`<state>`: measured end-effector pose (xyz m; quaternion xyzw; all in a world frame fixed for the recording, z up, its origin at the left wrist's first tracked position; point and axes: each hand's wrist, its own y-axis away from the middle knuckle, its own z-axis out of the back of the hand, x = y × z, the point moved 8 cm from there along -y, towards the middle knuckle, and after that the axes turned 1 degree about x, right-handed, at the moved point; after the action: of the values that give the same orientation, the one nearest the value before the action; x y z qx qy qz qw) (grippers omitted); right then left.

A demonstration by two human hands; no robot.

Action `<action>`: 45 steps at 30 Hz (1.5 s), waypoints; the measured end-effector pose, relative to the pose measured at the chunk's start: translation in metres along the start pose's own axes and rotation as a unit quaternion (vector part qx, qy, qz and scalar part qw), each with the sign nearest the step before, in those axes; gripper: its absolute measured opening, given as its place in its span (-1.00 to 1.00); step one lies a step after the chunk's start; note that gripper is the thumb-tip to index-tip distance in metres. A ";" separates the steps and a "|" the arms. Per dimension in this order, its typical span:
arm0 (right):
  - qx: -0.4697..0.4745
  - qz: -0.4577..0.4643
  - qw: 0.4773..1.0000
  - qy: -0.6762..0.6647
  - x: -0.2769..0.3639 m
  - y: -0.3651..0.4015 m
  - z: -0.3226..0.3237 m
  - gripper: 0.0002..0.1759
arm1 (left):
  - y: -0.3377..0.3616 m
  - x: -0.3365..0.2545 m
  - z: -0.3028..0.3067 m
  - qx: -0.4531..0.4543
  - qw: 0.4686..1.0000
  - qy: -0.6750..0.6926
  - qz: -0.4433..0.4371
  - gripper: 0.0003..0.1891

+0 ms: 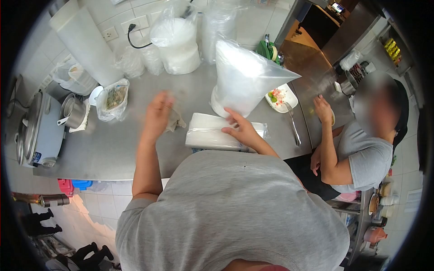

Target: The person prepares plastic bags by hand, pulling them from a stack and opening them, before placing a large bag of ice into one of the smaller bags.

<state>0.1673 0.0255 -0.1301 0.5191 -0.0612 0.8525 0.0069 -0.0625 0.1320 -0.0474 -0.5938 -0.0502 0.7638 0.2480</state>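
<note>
Head view, frame centre: my right hand (pixel 245 132) spreads over a probably soft, slippery pack (pixel 204 131), best gripped mid-length; my left hand's (pixel 158 109) grip I can't tell.

Brightly lit, glare on plastic bag (pixel 238 74), curved edges, black corners

Motion blurs the left hand (pixel 160 106) and leaves unclear whether it grips the cloth (pixel 175 120) beside it, the right hand (pixel 240 130) covers part of the wrapped white package (pixel 207 132), the top edge cuts off the stacked clear containers (pixel 219 29), and the distant lit screen (pixel 337 7) is too small to read.
</note>
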 end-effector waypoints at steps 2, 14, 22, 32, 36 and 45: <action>0.013 0.073 0.994 -0.078 0.030 -0.001 -0.011 -0.70 | 0.013 -0.024 -0.048 0.164 0.984 0.020 -0.069 -0.82; 0.057 -0.021 0.997 -0.048 0.021 -0.018 -0.036 -0.68 | -0.009 -0.002 -0.001 -0.062 0.991 -0.116 -0.025 -0.71; -0.041 0.028 0.935 0.352 -0.037 0.002 -0.017 -0.69 | -0.006 -0.015 0.049 0.040 0.993 -0.104 0.032 -0.69; -0.129 0.118 0.935 0.308 -0.026 0.007 -0.016 -0.77 | 0.014 0.043 -0.065 0.190 0.965 -0.175 -0.048 -0.61; -0.136 0.199 0.929 0.280 0.014 0.017 -0.002 -0.78 | 0.025 0.062 -0.110 0.280 0.951 -0.127 -0.033 -0.55; -0.062 0.135 0.972 0.180 0.053 0.031 0.045 -0.71 | 0.028 0.047 -0.127 0.386 0.896 0.120 0.184 -0.68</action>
<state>0.1803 -0.0126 -0.0660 0.3423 -0.1814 0.9196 -0.0648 0.0391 0.1001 -0.1362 -0.5373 0.3884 0.6783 0.3168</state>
